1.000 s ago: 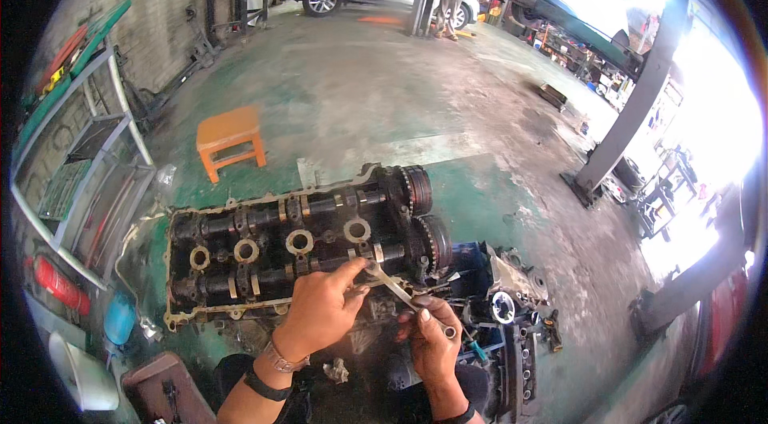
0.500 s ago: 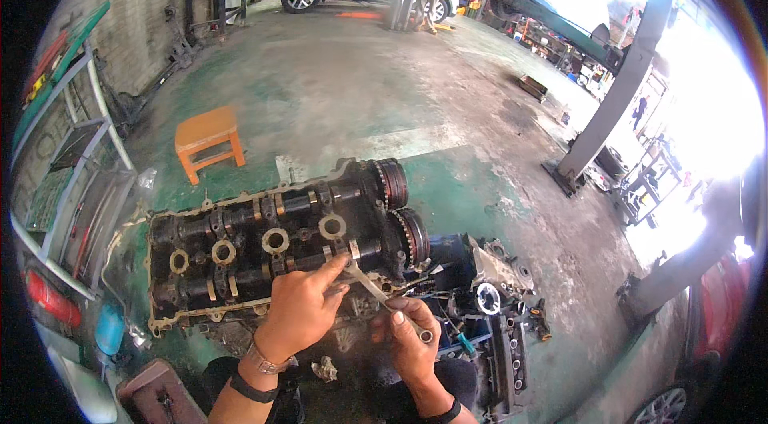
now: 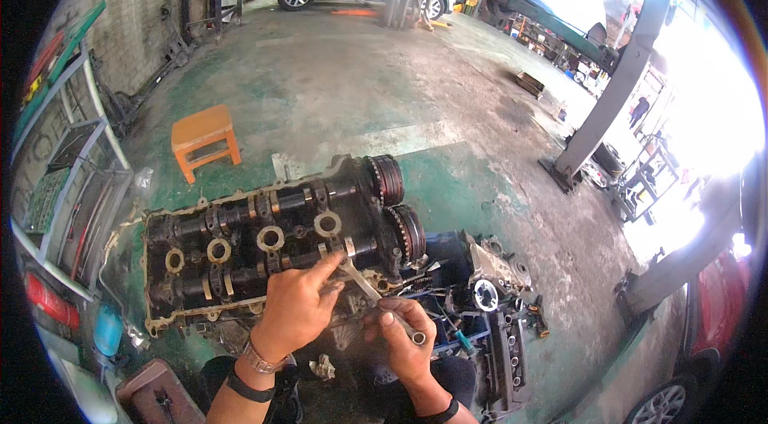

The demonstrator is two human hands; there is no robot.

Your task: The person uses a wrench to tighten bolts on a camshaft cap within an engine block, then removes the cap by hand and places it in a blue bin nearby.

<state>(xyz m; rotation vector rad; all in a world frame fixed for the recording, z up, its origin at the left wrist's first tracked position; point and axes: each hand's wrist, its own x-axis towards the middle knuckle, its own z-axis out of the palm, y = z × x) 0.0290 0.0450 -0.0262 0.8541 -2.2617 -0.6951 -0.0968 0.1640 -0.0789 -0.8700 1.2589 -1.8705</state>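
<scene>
A long cylinder head (image 3: 298, 234) with dark camshafts lies before me, two toothed camshaft gears (image 3: 408, 234) at its right end. My right hand (image 3: 410, 348) grips a combination wrench (image 3: 367, 290) near its ring end, thumb on top. The wrench's other end rests at the near camshaft, close to the right-hand gears. My left hand (image 3: 298, 306) reaches over the near edge of the head. Its index finger is stretched out and touches the wrench's far end, while its other fingers are bent and partly hidden. Exactly what the wrench sits on is covered.
Right of the head lie loose engine parts (image 3: 500, 264) and a long dark part with round holes (image 3: 506, 360). An orange stool (image 3: 202, 136) stands behind. At left are a metal rack (image 3: 104, 116), a red cylinder (image 3: 53, 302) and a brown tray (image 3: 132, 392). A lift post (image 3: 608, 80) rises at right.
The wrench's ring end and my right hand have shifted slightly left. My left index finger stays at the wrench's far end. The whole view has moved a little.
</scene>
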